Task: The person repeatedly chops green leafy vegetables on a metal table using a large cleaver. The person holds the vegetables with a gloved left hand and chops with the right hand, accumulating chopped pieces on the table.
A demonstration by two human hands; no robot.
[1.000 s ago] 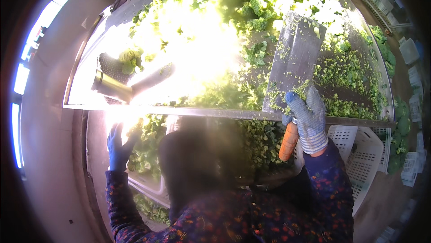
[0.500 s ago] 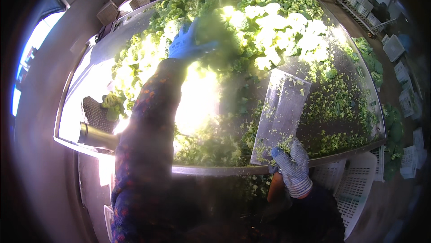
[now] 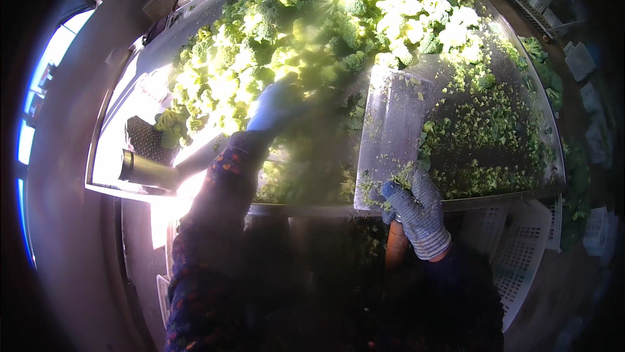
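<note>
While a big heap of broccoli [image 3: 312,40] is spread over the far half of the metal bench [image 3: 163,46], the left hand [image 3: 277,108], in a blue glove, is stretched out into the near side of that heap; it is blurred, so whether it is clenched on a floret or released cannot be told. The right hand [image 3: 416,212], in a grey knitted glove, is clenched around the orange handle [image 3: 395,248] of a broad cleaver [image 3: 394,134] at the near edge of the bench. The blade is laid flat on the bench, pointing away from the person, with green scraps stuck to it. To the right of the blade, a spread of chopped green bits [image 3: 495,137] is seen covering the bench toward its right edge. Near the left edge, a dark knife-like tool [image 3: 153,170] is seen in strong glare. Below the near right corner, a white plastic crate [image 3: 521,261] is seen, and some green bits lie under the near edge.
</note>
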